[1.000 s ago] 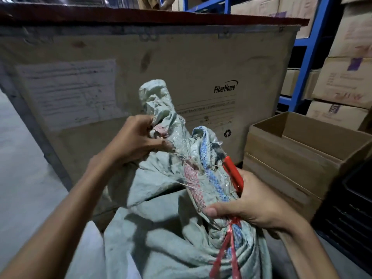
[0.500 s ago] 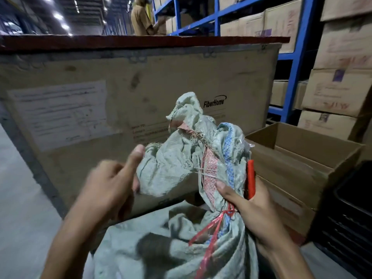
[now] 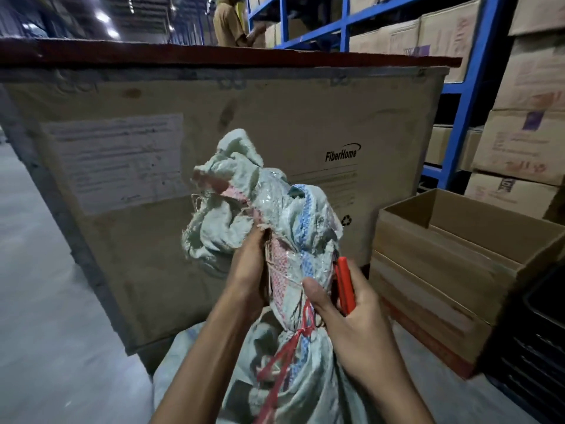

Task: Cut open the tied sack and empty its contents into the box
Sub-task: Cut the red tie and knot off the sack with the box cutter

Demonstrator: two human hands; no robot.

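A pale woven sack with red and blue stripes stands in front of me, its gathered neck upright. A red string is tied round the neck. My left hand grips the bunched neck above the tie. My right hand holds a red-handled cutter against its palm, and its thumb presses the sack's neck just above the string. The cutter's blade is hidden behind the sack. An open cardboard box stands on the floor to the right.
A large wooden crate marked FiberHome rises right behind the sack. Blue shelving with stacked cartons fills the right. Black plastic crates sit at the lower right. A person stands far back. Grey concrete floor lies to the left.
My left hand has let go of the sack's top flap and taken hold of the neck lower down, close to my right hand. The sack's neck now stands more upright.
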